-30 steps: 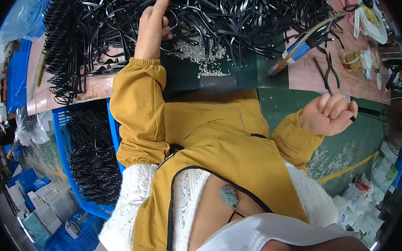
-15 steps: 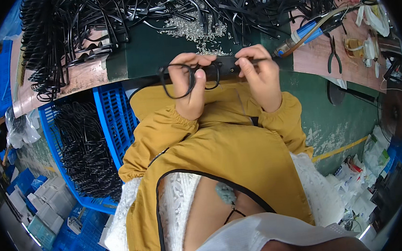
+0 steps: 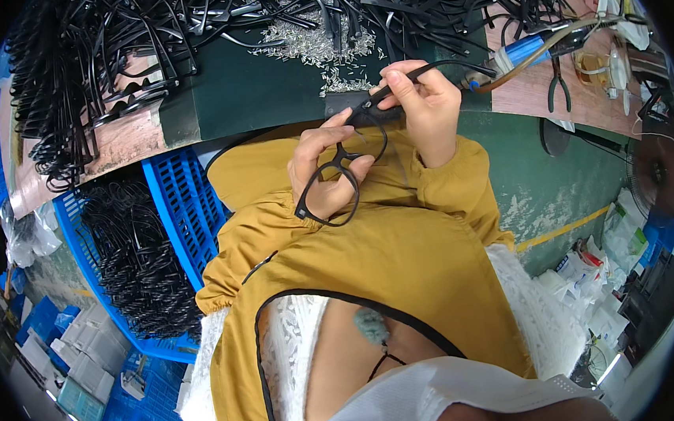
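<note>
My left hand (image 3: 319, 168) is closed on a black eyeglass frame (image 3: 342, 159), its fingers and thumb gripping around the bridge and one rim. The frame tilts down toward my body at the bench edge. My right hand (image 3: 431, 112) pinches a black temple arm (image 3: 460, 61) between thumb and fingers. That temple's hinge end meets the upper corner of the frame; whether a screw sits in the hinge is too small to tell. Partly behind the frame, a dark block (image 3: 338, 102) lies at the bench edge. Beyond it spreads a heap of tiny silvery screws (image 3: 324, 49).
Loose black temples (image 3: 432, 13) pile along the back, and stacked black frames (image 3: 47, 99) stand at left. A blue-bodied powered screwdriver (image 3: 526, 51) and pliers (image 3: 558, 89) lie at right. Below left, a blue basket (image 3: 163, 194) holds many black frames (image 3: 139, 265).
The eyeglass frame has been turned and lowered toward my body by my left hand. My right hand has risen slightly, and the temple now points off to the right.
</note>
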A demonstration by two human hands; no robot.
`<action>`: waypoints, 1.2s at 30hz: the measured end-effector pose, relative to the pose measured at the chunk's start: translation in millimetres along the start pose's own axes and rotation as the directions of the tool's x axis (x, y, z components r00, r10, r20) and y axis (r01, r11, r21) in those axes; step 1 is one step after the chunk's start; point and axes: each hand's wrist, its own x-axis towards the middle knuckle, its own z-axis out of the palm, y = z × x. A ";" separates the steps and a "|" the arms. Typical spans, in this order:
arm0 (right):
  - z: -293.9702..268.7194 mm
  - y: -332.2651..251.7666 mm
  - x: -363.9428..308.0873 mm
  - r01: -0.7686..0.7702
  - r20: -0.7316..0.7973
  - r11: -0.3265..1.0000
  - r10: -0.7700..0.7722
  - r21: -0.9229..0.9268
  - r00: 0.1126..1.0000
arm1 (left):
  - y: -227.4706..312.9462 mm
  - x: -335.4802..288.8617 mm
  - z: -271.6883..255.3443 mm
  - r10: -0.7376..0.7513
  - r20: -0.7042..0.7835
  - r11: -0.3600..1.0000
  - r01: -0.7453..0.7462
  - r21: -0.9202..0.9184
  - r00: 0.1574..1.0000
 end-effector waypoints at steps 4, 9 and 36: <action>12.5 1.6 -7.0 0.240 -0.008 0.934 -0.251 -0.264 0.968 | -5.7 -1.9 3.4 0.052 -0.013 0.999 -0.053 -0.005 0.999; 6.8 -4.3 -6.8 0.325 0.076 0.879 -0.319 -0.349 0.945 | 6.2 5.6 8.4 0.007 -0.005 0.992 -0.007 -0.130 1.000; -7.6 -14.8 4.5 0.264 0.233 0.893 -0.187 -0.366 0.954 | 50.2 72.4 -32.5 -0.795 0.568 0.119 0.974 -0.194 0.211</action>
